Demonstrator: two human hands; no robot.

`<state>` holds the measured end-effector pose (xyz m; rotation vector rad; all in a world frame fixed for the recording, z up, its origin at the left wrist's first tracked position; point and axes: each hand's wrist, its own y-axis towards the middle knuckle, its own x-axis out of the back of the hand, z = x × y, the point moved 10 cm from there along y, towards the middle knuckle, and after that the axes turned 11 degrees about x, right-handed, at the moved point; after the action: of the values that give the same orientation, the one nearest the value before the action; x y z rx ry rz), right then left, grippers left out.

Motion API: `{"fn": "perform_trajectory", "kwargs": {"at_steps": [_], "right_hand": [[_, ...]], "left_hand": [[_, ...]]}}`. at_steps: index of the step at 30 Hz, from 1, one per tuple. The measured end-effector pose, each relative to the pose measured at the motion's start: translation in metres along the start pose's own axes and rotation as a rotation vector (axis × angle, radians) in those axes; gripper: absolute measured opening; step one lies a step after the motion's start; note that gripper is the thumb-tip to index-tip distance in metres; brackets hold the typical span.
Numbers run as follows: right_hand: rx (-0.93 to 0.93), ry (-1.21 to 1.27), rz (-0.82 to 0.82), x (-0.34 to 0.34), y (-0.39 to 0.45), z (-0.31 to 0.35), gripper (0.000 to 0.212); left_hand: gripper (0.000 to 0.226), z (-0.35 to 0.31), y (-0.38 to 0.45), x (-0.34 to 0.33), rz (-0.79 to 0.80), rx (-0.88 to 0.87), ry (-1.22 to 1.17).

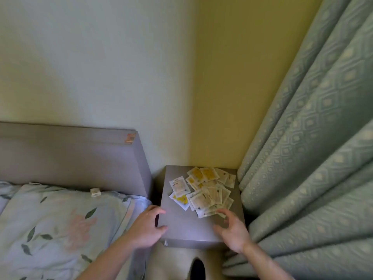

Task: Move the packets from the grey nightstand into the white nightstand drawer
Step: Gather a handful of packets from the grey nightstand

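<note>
- A loose pile of small white and yellow packets was spread over the back and right of the grey nightstand top.
- The packets were judged light, thin, flexible and slippery; pinching or scooping them from the pile's near edge seemed best.
- The right hand was held open, fingers curled just beside the nearest packets, nothing grasped.
- The left hand was spread open at the nightstand's left front corner.
- Bed to the left and curtain to the right hemmed in the nightstand; only its front was free.
- The white nightstand was not seen.

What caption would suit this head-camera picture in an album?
Two bare hands, left hand and right hand, reach toward scattered packets on a grey nightstand between bed and curtain.
</note>
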<state>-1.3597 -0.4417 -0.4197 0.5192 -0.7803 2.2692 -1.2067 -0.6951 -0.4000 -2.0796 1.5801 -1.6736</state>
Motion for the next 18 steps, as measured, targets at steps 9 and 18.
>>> {"fn": "perform_trajectory", "kwargs": {"at_steps": [9,18], "right_hand": [[-0.246,0.112,-0.001,-0.014,0.104,-0.076,0.044],[-0.234,0.061,-0.09,-0.064,0.216,-0.144,0.045]], "left_hand": [[0.065,-0.021,0.143,-0.047,0.12,0.078,0.057],[0.083,-0.001,0.291,-0.124,0.125,0.029,0.307]]}}
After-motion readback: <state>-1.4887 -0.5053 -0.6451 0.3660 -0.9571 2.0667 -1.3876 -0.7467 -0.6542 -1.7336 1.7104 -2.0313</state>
